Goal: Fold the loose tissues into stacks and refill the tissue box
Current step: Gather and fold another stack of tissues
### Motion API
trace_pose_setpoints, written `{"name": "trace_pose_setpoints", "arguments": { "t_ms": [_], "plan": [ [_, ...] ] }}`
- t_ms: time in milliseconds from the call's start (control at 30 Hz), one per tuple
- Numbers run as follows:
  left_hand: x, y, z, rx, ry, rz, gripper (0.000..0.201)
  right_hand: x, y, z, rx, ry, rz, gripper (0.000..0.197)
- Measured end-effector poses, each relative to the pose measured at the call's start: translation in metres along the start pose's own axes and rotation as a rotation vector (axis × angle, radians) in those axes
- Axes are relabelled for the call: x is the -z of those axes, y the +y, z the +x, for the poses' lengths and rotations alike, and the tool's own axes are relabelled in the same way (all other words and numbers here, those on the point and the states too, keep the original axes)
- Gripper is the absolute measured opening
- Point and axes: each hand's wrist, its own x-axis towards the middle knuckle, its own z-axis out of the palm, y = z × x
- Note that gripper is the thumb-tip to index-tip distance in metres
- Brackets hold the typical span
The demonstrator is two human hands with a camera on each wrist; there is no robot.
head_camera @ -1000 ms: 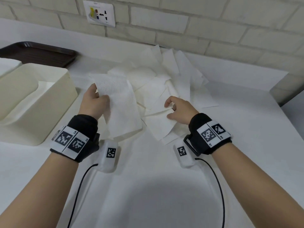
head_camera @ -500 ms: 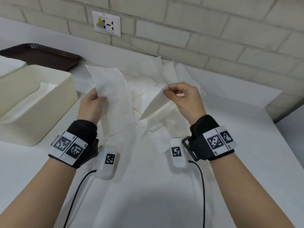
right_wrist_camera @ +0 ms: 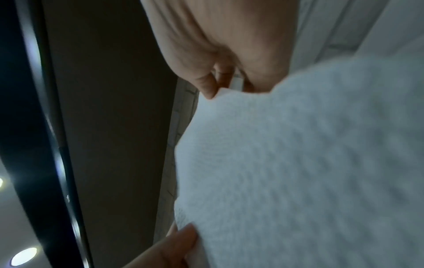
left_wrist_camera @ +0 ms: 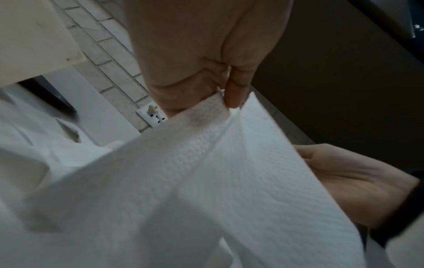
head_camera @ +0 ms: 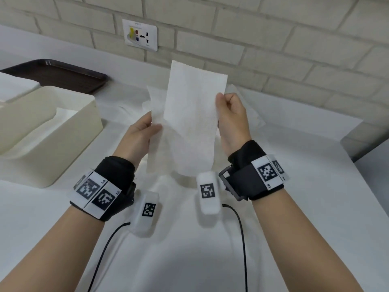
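Two white embossed tissues hang upright above the table, overlapping. My left hand [head_camera: 154, 126] pinches the left edge of the rear tissue [head_camera: 154, 148], thumb on the near face; the left wrist view shows the pinch on its edge [left_wrist_camera: 220, 103]. My right hand [head_camera: 220, 102] pinches the right edge of the front tissue [head_camera: 191, 123], also seen close up as the front tissue [right_wrist_camera: 298, 163]. The cream tissue box [head_camera: 80, 133] stands open to the left with flat tissues [head_camera: 54, 121] inside. The pile of loose tissues [head_camera: 246, 114] lies behind my hands, mostly hidden.
A dark brown tray [head_camera: 63, 74] sits at the back left beside the box. A brick wall with a socket plate [head_camera: 140, 35] runs along the back. The white table [head_camera: 315, 186] ends at its right edge [head_camera: 357, 163].
My right hand lifted a tissue off the pile and carried it up and left against the tissue in my left hand. Both hands rose and came closer together.
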Motion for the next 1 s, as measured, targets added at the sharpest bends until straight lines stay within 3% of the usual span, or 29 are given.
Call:
{"name": "trace_pose_setpoints", "arguments": {
  "t_ms": [167, 267, 333, 433, 533, 667, 733, 833, 900, 1000],
  "plan": [
    [-0.012, 0.007, -0.008, 0.031, -0.138, -0.076, 0.04, -0.006, 0.007, 0.001, -0.238, -0.104, 0.003, 0.019],
    [-0.017, 0.008, -0.01, 0.075, -0.129, -0.101, 0.037, -0.006, 0.012, -0.001, -0.287, -0.151, -0.064, 0.015],
    [-0.019, 0.006, -0.008, 0.118, -0.066, -0.111, 0.031, -0.007, 0.016, -0.001, -0.275, -0.137, -0.109, 0.014],
    [-0.026, 0.002, -0.007, 0.142, 0.008, -0.081, 0.04, -0.008, 0.02, -0.003, -0.188, -0.065, -0.217, 0.021],
    [-0.032, -0.003, -0.008, -0.033, 0.05, 0.147, 0.016, -0.01, 0.021, -0.003, -0.123, -0.055, -0.246, 0.022],
    [-0.024, -0.01, -0.005, -0.058, 0.162, 0.225, 0.023, -0.003, 0.025, 0.001, -0.04, -0.148, -0.353, 0.002],
    [-0.016, -0.008, -0.003, -0.048, 0.236, 0.256, 0.02, 0.007, 0.039, 0.007, -0.067, -0.16, -0.6, 0.023],
    [-0.006, -0.008, -0.003, -0.021, 0.257, 0.289, 0.016, 0.018, 0.064, 0.013, -0.313, -0.252, -1.052, 0.055],
    [-0.002, -0.01, -0.003, 0.014, 0.268, 0.264, 0.017, 0.02, 0.074, 0.013, -0.401, -0.338, -1.107, 0.064],
    [-0.002, -0.011, -0.003, 0.043, 0.276, 0.221, 0.02, 0.019, 0.08, 0.017, -0.375, -0.333, -1.042, 0.06]
  ]
}}
